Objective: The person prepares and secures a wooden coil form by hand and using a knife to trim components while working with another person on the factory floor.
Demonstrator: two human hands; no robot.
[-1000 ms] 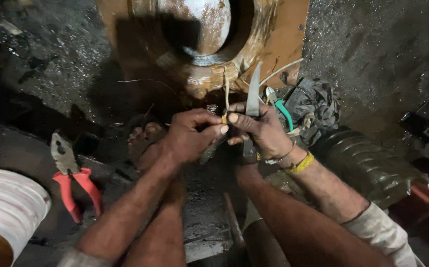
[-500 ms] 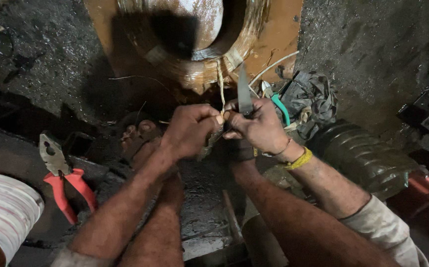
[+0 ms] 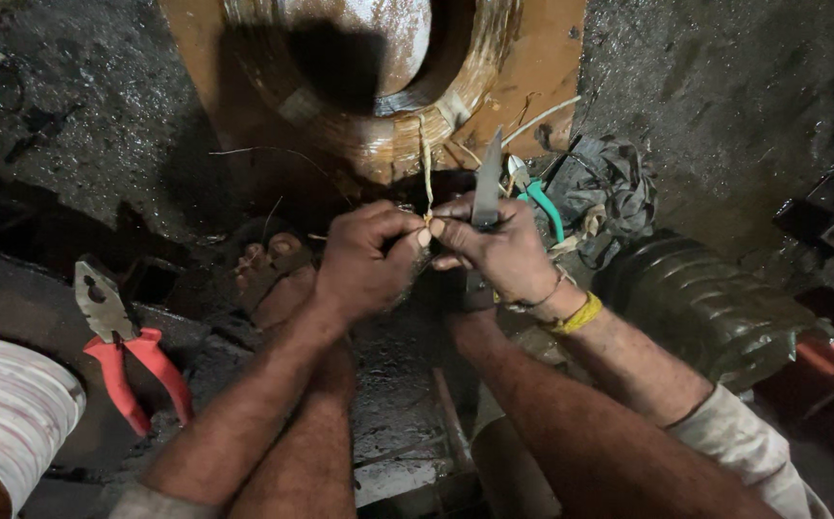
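Thin wire point(image 3: 427, 183) between both hands' grip

I see red handles on the grey pliers point(image 3: 119, 336), a yellow band point(image 3: 576, 315) at my right wrist, green-handled scissors point(image 3: 537, 197), a white spool point(image 3: 9, 408) with faint pink stripes, a coppery orange coil point(image 3: 379, 125), and a dull grey blade point(image 3: 486, 183).

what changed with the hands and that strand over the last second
Little changed. Both hands, left hand and right hand, stay pinched together on the pale strand running up to the coil; the blade remains in the right hand. The red pliers lie untouched.
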